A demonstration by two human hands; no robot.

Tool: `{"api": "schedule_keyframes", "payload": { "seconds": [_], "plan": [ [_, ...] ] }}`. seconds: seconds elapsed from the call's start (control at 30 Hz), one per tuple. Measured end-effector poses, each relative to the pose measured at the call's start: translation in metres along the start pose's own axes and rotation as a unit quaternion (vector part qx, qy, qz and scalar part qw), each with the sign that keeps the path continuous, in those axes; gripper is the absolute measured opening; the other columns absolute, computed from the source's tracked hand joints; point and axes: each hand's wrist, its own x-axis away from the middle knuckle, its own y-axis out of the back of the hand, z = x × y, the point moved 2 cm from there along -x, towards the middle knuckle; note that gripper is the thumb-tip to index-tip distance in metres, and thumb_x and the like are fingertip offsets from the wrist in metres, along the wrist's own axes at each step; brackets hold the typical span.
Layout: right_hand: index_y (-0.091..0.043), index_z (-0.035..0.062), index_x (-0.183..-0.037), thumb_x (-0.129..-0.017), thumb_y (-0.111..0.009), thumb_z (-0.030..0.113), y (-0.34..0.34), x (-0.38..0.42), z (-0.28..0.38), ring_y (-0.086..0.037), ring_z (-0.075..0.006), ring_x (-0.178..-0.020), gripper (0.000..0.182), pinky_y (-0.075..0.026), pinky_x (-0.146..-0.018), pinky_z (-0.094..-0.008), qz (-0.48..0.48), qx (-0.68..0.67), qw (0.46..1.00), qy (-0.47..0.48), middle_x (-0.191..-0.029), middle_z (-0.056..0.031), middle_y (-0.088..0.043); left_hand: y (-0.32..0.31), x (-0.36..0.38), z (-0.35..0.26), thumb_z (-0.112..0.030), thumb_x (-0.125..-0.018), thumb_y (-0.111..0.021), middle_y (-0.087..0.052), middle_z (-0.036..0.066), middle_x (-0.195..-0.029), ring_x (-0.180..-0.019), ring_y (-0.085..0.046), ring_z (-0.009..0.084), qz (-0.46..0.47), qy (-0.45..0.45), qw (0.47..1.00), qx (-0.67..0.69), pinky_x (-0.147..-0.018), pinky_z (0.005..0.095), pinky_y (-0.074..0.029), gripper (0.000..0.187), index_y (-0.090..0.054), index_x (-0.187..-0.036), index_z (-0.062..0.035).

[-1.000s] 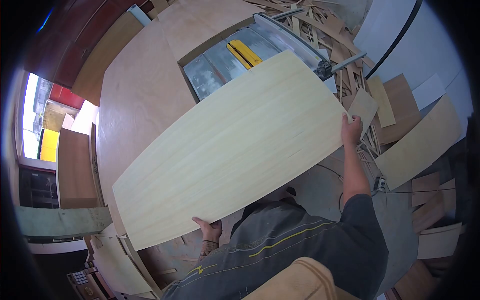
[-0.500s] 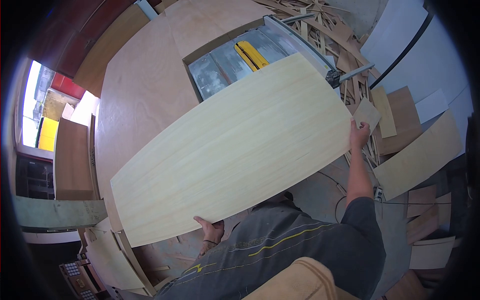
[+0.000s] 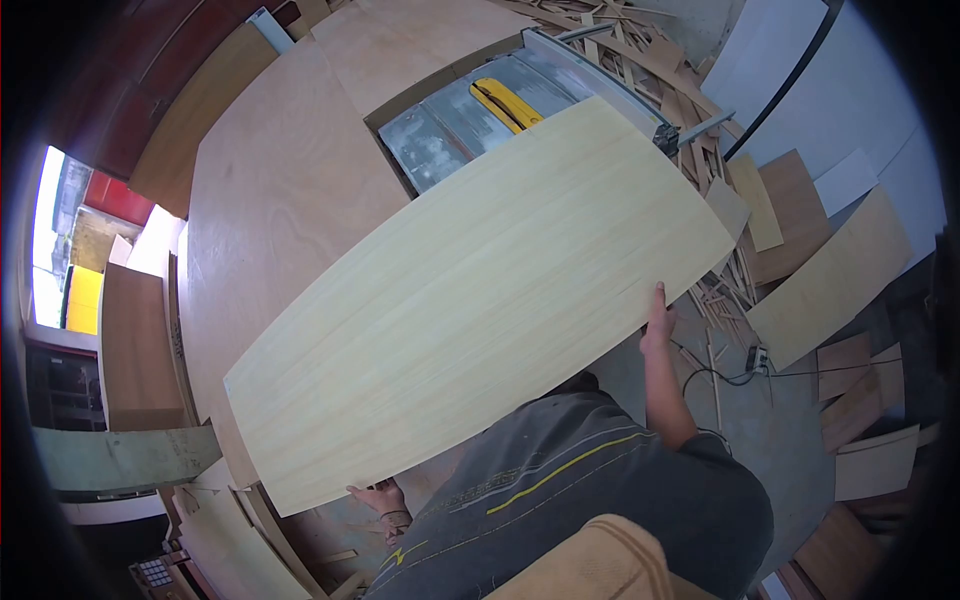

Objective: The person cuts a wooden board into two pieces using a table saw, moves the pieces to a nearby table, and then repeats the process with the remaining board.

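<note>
A large pale plywood panel [image 3: 470, 310] lies slantwise in front of me, its far end over part of the table saw's metal top [image 3: 430, 130]. My left hand [image 3: 380, 497] grips the near edge toward the left end, thumb on top and the other fingers hidden beneath. Farther right along that edge, my right hand [image 3: 658, 322] holds the panel too, its thumb on the upper face and its fingers mostly out of sight underneath. Just past the panel's far edge stands a yellow blade guard [image 3: 505, 105].
A broad plywood tabletop [image 3: 290, 190] surrounds the saw. The fence rail [image 3: 600, 80] runs along its right side. Wood offcuts [image 3: 650, 60] pile up beyond it. Sheets [image 3: 835, 280] lean at the right, near a power cable [image 3: 735, 378] on the floor.
My right hand has moved from the panel's right end to its near long edge. The panel has shifted slightly toward the right and nearer me, and my left hand has slid left and down.
</note>
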Motion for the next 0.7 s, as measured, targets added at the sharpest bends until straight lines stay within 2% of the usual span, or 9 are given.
{"api": "schedule_keyframes", "payload": {
  "seconds": [0.1, 0.17, 0.2, 0.27, 0.57, 0.6, 0.63, 0.67, 0.7],
  "plan": [
    [-0.05, -0.0109, -0.131, -0.093, -0.077, 0.033, -0.021, 0.01, -0.018, -0.062, -0.0274, -0.117, 0.064, -0.05, -0.1, -0.0374, -0.053, -0.004, 0.998, 0.029, -0.128, -0.0208, -0.062, 0.021, -0.064, -0.019, -0.066, -0.102, -0.038, -0.05, 0.01, -0.151, -0.138, -0.046, 0.0326, 0.139, -0.07, 0.969, -0.19, -0.116, 0.0515, -0.039, 0.071, -0.046, -0.149, -0.0137],
    [-0.052, -0.0103, -0.131, -0.092, -0.078, 0.031, -0.02, -0.008, -0.028, -0.064, -0.0261, -0.11, 0.063, -0.054, -0.094, -0.0386, -0.044, 0.001, 0.996, 0.076, -0.127, -0.0207, -0.063, 0.06, -0.129, -0.023, -0.062, -0.106, -0.033, -0.049, 0.009, -0.152, -0.14, -0.045, 0.0333, 0.27, -0.194, 0.833, -0.441, -0.119, 0.0527, -0.034, 0.066, -0.046, -0.148, -0.0135],
    [-0.052, -0.0103, -0.131, -0.092, -0.078, 0.031, -0.026, -0.007, -0.023, -0.064, -0.0261, -0.11, 0.063, -0.054, -0.094, -0.0386, -0.047, -0.002, 0.996, 0.078, -0.127, -0.0207, -0.063, 0.054, -0.109, -0.028, -0.046, -0.099, -0.043, -0.055, 0.012, -0.144, -0.139, -0.044, 0.0389, 0.271, -0.239, 0.675, -0.643, -0.12, 0.0544, -0.032, 0.053, -0.055, -0.139, -0.0135],
    [-0.052, -0.009, -0.132, -0.092, -0.078, 0.028, -0.03, 0.001, -0.014, -0.065, -0.0259, -0.109, 0.061, -0.055, -0.092, -0.0389, -0.112, 0.068, 0.991, 0.039, -0.126, -0.0191, -0.064, 0.018, -0.04, -0.035, -0.016, -0.087, -0.064, -0.067, 0.019, -0.128, -0.137, -0.044, 0.05, 0.182, -0.394, 0.099, -0.895, -0.124, 0.0577, -0.026, 0.034, -0.074, -0.12, -0.0137],
    [-0.044, -0.0116, -0.132, -0.091, -0.078, 0.026, -0.037, -0.002, -0.018, -0.064, -0.0288, -0.112, 0.065, -0.054, -0.095, -0.0397, -0.054, 0.003, 0.995, 0.088, -0.13, -0.0231, -0.061, 0.032, -0.102, -0.037, -0.044, -0.102, -0.046, -0.057, 0.01, -0.143, -0.134, -0.048, 0.0349, 0.166, -0.456, 0.076, -0.871, -0.116, 0.0551, -0.036, 0.049, -0.057, -0.136, -0.0122],
    [-0.044, -0.0116, -0.132, -0.091, -0.078, 0.026, -0.038, 0.0, -0.016, -0.064, -0.0288, -0.112, 0.065, -0.054, -0.095, -0.0397, -0.053, 0.003, 0.995, 0.086, -0.13, -0.0231, -0.061, 0.041, -0.123, -0.036, -0.048, -0.103, -0.044, -0.056, 0.009, -0.145, -0.134, -0.049, 0.0332, 0.142, -0.462, -0.068, -0.873, -0.115, 0.0548, -0.037, 0.051, -0.056, -0.138, -0.012],
    [-0.044, -0.0115, -0.133, -0.091, -0.078, 0.026, -0.04, 0.002, -0.013, -0.064, -0.0292, -0.113, 0.066, -0.054, -0.095, -0.0397, -0.06, 0.005, 0.995, 0.082, -0.13, -0.0234, -0.06, 0.056, -0.148, -0.036, -0.051, -0.105, -0.042, -0.055, 0.008, -0.147, -0.133, -0.049, 0.0315, 0.031, -0.464, -0.498, -0.732, -0.114, 0.0545, -0.039, 0.054, -0.054, -0.14, -0.0118],
    [-0.043, -0.0114, -0.133, -0.091, -0.079, 0.026, -0.043, 0.003, -0.011, -0.064, -0.0297, -0.113, 0.067, -0.054, -0.095, -0.0397, -0.067, 0.007, 0.995, 0.079, -0.13, -0.0238, -0.06, 0.056, -0.16, -0.037, -0.054, -0.107, -0.04, -0.054, 0.007, -0.149, -0.133, -0.05, 0.0298, -0.048, -0.449, -0.696, -0.558, -0.113, 0.0542, -0.04, 0.056, -0.052, -0.142, -0.0117],
    [-0.043, -0.0114, -0.133, -0.091, -0.079, 0.026, -0.044, 0.002, -0.011, -0.064, -0.0297, -0.113, 0.067, -0.054, -0.095, -0.0397, -0.066, 0.003, 0.995, 0.077, -0.13, -0.0238, -0.06, 0.049, -0.146, -0.036, -0.039, -0.095, -0.049, -0.061, 0.011, -0.131, -0.127, -0.052, 0.0371, -0.023, -0.484, -0.496, -0.72, -0.113, 0.0551, -0.039, 0.041, -0.061, -0.122, -0.0116]
  ]
}}
